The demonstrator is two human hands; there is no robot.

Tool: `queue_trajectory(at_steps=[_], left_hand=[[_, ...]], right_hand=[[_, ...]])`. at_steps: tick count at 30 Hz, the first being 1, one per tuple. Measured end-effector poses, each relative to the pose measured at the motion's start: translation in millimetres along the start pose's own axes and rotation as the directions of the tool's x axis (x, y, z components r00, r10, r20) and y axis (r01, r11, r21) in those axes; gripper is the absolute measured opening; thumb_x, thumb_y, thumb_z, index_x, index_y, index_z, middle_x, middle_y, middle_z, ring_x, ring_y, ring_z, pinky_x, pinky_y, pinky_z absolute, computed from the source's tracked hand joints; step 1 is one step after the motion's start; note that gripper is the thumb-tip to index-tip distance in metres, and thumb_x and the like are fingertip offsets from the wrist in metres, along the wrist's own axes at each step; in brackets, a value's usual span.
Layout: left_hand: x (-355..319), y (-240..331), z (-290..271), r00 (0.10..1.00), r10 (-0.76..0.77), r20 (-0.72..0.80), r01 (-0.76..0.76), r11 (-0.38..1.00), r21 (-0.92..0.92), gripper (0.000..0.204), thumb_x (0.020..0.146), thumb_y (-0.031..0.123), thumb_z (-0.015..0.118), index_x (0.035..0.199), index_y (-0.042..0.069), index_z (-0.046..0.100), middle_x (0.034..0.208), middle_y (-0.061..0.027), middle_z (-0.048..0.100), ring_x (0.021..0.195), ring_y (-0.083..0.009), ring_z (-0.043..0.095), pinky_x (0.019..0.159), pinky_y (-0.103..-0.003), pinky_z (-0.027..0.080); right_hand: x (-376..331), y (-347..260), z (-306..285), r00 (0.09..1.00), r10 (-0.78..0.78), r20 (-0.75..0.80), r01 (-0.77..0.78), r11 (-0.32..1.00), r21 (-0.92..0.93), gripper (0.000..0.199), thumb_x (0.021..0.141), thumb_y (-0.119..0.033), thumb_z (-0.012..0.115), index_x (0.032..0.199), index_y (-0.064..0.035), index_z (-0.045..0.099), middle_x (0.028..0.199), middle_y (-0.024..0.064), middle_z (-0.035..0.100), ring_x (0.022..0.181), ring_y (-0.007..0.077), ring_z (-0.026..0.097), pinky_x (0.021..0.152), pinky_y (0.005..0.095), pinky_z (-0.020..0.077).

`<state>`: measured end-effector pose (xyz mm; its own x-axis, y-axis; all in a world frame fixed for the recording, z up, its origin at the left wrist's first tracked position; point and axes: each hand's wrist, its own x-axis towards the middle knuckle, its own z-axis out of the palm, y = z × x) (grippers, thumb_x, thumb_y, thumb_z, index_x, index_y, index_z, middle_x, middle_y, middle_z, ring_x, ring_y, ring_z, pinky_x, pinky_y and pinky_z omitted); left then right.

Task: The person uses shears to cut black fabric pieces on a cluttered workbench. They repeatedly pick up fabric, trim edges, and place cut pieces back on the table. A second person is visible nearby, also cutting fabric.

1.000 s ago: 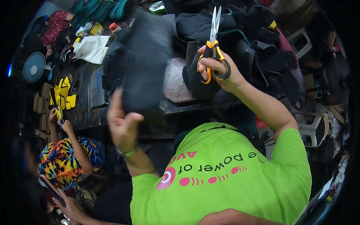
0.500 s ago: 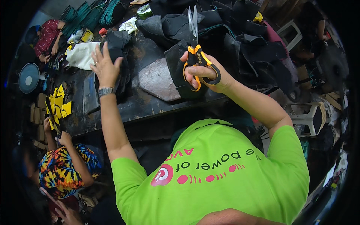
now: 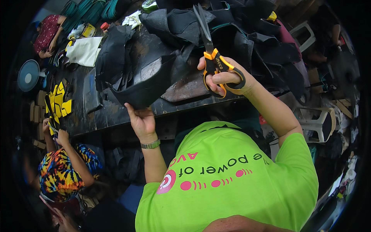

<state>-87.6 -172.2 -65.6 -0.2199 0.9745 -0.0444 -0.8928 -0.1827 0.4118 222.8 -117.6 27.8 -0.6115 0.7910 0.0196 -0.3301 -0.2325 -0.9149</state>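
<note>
My right hand (image 3: 235,73) is closed round the black and orange handles of a pair of scissors (image 3: 210,50). Their blades point up and away, nearly together. My left hand (image 3: 143,121), with a metal watch at the wrist, grips the near edge of a black sheet piece (image 3: 145,92) between thumb and fingers; some fingers are hidden under it. The sheet is raised and curved, its far right part blurred, reaching close to the scissors without visibly touching them. Partly covered by it, a flat grey-brown slab (image 3: 187,89) lies on the dark table (image 3: 112,120).
Black sheet pieces (image 3: 176,25) are heaped along the far side, with another stack (image 3: 112,54) at left. A white cloth (image 3: 84,52) lies beyond. One person at left handles yellow cut pieces (image 3: 58,102); another stands farther off. A white chair (image 3: 315,121) is at right.
My left hand has come from the stack at far left to the table's near edge and now holds a black sheet. The scissors have shifted slightly right and nearer.
</note>
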Motion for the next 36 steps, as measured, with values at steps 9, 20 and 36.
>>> queue_trajectory(at_steps=[9,20,36], left_hand=[[-35,46,35,0.783,-0.592,-0.193,0.308,0.099,0.946,0.053,0.102,0.043,0.043,0.088,-0.005,0.063,0.072,-0.0106,0.065,0.063,-0.0161,0.067,0.055,-0.022,0.049],[-6,35,59,0.954,-0.285,-0.09,0.213,0.435,0.875,0.024,0.101,0.02,0.051,0.115,0.001,0.059,0.076,-0.0021,0.061,0.065,-0.0116,0.066,0.056,-0.019,0.05],[90,-59,105,0.813,-0.446,0.375,-0.572,-0.492,0.656,0.086,0.066,0.038,0.084,0.133,0.001,0.045,0.126,-0.0237,0.053,0.117,-0.0346,0.055,0.097,-0.042,0.045]], right_hand=[[2,40,-5,0.884,0.423,-0.197,-0.447,0.889,-0.096,0.035,0.083,-0.022,0.073,0.106,-0.0026,0.056,0.066,0.0051,0.059,0.047,0.008,0.055,0.043,0.0186,0.0445],[0,41,-14,0.911,0.048,-0.41,-0.227,0.887,-0.403,0.051,0.079,-0.025,0.08,0.117,-0.0003,0.055,0.073,0.004,0.058,0.056,0.0072,0.051,0.054,0.0216,0.0416],[46,46,-17,0.827,-0.378,-0.417,-0.002,0.739,-0.673,0.055,0.081,-0.013,0.078,0.128,-0.0024,0.052,0.096,0.0054,0.063,0.089,0.01,0.06,0.082,0.0245,0.0485]])
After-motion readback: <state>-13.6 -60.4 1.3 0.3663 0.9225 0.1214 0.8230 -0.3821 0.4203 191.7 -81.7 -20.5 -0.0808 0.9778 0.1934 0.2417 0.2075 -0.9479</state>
